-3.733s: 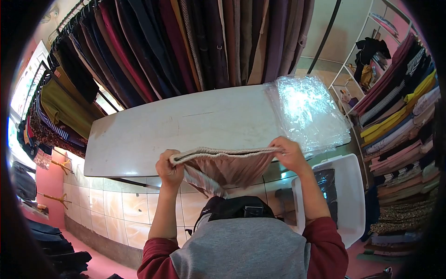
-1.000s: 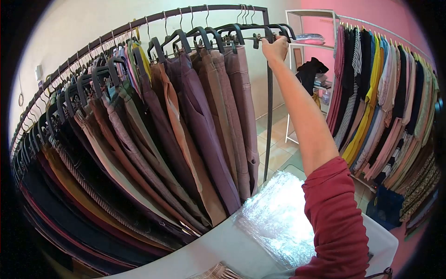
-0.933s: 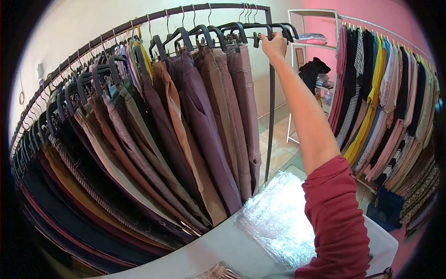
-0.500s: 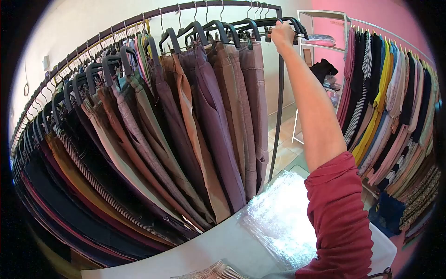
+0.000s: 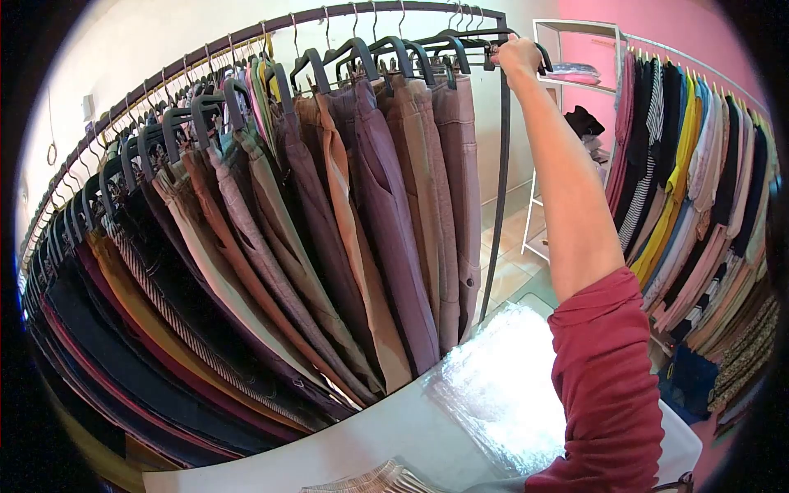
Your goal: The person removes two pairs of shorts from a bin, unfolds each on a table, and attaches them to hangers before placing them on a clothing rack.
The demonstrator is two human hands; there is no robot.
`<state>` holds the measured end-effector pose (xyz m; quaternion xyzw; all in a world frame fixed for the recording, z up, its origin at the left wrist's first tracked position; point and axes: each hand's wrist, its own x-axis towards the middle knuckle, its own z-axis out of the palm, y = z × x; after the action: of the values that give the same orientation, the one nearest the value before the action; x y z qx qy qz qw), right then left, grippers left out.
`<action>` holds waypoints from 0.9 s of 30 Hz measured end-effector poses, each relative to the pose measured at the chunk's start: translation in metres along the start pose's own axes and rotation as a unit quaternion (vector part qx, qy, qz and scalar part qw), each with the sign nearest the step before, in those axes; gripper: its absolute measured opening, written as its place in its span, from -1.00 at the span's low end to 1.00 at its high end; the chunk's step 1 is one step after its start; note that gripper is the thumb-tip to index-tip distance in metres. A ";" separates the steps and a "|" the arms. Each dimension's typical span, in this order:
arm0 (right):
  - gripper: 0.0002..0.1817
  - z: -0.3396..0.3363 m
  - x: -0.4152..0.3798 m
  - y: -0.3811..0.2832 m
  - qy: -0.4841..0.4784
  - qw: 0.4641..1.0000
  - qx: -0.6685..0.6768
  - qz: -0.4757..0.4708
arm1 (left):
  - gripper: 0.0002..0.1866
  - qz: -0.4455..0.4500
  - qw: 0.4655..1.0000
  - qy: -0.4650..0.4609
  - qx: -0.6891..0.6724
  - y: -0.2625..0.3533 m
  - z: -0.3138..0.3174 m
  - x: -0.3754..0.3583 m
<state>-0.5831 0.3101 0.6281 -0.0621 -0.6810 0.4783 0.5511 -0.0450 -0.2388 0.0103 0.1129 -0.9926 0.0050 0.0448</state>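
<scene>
My right hand is raised at the far right end of a clothes rack, its fingers closed around a black clip hanger. One curved end of that hanger sticks out past my hand. To the left of the hand, trousers hang in a close row from black hangers. Mauve trousers hang closest, with brown trousers and purple trousers beyond them. The rest of the hanger is partly hidden by my fingers and other hangers. My left hand is out of view.
Below the rack stands a pale table with shiny clear plastic packaging and striped fabric at its near edge. To the right are a white shelf and another rack of clothes. The rack's dark post stands below my hand.
The view has shifted slightly, moving the rack a little rightward in frame. My right hand is slightly farther right against the rack, still gripping the hanger; fewer hanger ends show beside it.
</scene>
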 end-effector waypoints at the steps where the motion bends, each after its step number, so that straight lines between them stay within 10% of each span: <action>1: -0.69 -0.002 -0.002 -0.004 0.015 1.000 0.000 -0.009 | -0.33 -0.002 1.000 -0.004 -0.009 0.002 -0.005 0.003; 17: -0.71 -0.134 -0.058 -0.003 -0.066 0.965 0.255 -0.009 | -0.30 -0.031 0.990 -0.058 -0.122 0.030 -0.061 -0.008; 27: -0.72 -0.332 -0.164 -0.001 -0.105 0.986 0.121 -0.043 | -0.22 -0.072 0.985 -0.086 -0.133 0.020 -0.042 -0.006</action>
<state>-0.2508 0.4028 0.4936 0.0851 -0.6743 0.5371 0.4996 -0.0403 -0.2168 0.0514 0.1771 -0.9738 -0.1400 -0.0258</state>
